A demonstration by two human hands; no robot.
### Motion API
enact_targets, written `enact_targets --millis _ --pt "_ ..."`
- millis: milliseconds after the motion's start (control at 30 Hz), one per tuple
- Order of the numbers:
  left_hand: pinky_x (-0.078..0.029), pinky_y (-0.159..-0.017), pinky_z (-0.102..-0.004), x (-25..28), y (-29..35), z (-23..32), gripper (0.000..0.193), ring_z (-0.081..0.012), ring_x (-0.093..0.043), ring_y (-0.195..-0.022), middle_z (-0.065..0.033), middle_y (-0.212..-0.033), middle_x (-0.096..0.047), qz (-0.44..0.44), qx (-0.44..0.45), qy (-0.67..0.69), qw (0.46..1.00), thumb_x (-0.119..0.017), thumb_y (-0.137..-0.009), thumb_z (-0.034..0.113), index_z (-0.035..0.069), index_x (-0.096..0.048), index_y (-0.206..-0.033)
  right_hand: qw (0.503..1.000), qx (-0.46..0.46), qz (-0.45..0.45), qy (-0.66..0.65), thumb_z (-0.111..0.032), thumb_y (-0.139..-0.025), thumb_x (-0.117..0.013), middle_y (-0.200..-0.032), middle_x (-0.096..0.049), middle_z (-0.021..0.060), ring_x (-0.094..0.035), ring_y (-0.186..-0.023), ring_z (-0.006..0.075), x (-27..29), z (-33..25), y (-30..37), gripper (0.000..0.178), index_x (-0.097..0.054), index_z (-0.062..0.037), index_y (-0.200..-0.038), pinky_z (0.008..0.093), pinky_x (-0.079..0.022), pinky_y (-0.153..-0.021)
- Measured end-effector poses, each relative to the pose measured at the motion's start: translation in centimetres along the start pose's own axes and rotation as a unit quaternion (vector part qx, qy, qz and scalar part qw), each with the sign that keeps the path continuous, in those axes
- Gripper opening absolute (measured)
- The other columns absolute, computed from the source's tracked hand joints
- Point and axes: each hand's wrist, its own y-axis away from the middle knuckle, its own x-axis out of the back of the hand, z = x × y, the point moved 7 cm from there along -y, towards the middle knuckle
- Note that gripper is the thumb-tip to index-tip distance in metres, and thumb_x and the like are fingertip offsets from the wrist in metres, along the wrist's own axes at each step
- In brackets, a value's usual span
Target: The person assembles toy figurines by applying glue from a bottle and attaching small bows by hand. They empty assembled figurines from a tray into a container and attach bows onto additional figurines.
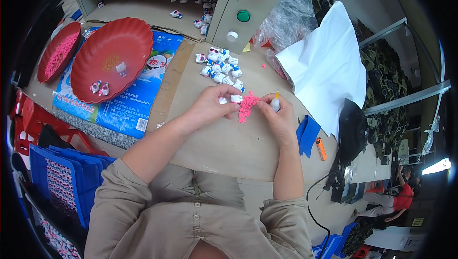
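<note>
My left hand (209, 107) is closed on a small white figurine (236, 98), pinched between thumb and fingers. Just right of it lies a loose pile of small pink pieces (245, 110) on the tabletop. My right hand (282, 119) grips a small white squeeze bottle (275, 104) with a yellow nozzle pointing up. Its thumb and forefinger tips meet at the pile's right edge; whether they pinch a pink piece I cannot tell. Beyond my left hand sits a cluster of white figurines (220, 66) with blue and dark markings.
A red scalloped dish (112, 35) holds a few figurines; a smaller red dish (59, 49) holds pink pieces. Behind stands a grey machine (229, 18) with buttons. White sheeting (329, 68), a blue cloth (309, 135) and an orange lighter (321, 149) lie right. Blue crates (88, 173) stand lower left.
</note>
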Motion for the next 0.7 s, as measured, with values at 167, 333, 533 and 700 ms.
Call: enact_targets --millis 167,333,533,700 --pt "-0.048 -0.058 -0.0215 -0.2 -0.4 -1.2 0.027 -0.0097 -0.056 -0.068 -0.0065 -0.088 -0.057 -0.012 0.001 -0.009 1.0 -0.06 -0.077 0.002 -0.001 -0.054 -0.103 0.988 -0.041 0.007 -0.151 -0.006 -0.076 -0.061 -0.076 -0.061 0.0056 -0.055 -0.065 0.0083 -2.3 -0.8 0.9 0.01 -0.059 0.0015 -0.083 0.0203 -0.044 -0.055" --pt "-0.05 -0.06 -0.0222 -0.4 -0.3 -1.0 0.027 -0.009 -0.056 -0.074 -0.0057 -0.09 -0.058 -0.003 -0.012 -0.037 0.999 -0.059 -0.077 0.002 -0.001 -0.055 -0.104 0.976 -0.09 -0.033 -0.196 -0.005 -0.076 -0.061 -0.076 -0.06 0.0069 -0.057 -0.066 0.0098 -3.3 0.3 0.9 0.012 -0.057 0.0016 -0.086 0.0203 -0.047 -0.055" --pt "-0.047 -0.057 -0.0209 -0.5 -0.1 -0.6 0.029 -0.0077 -0.054 -0.068 -0.0048 -0.089 -0.057 -0.017 -0.073 -0.117 0.99 -0.059 -0.076 -0.001 0.003 -0.057 -0.105 0.975 -0.096 -0.045 -0.197 -0.004 -0.076 -0.061 -0.074 -0.059 0.0057 -0.057 -0.065 0.0092 -3.6 0.2 0.9 0.01 -0.055 0.0001 -0.083 0.0202 -0.046 -0.054" --pt "-0.045 -0.056 -0.0211 -0.6 0.0 -0.6 0.031 -0.0075 -0.052 -0.065 -0.0046 -0.084 -0.057 -0.02 -0.098 -0.164 0.981 -0.058 -0.075 -0.002 0.004 -0.057 -0.106 0.974 -0.104 -0.051 -0.194 -0.005 -0.075 -0.062 -0.072 -0.059 0.005 -0.056 -0.063 0.0086 -3.8 0.3 1.0 0.011 -0.056 -0.0012 -0.083 0.0188 -0.044 -0.052"
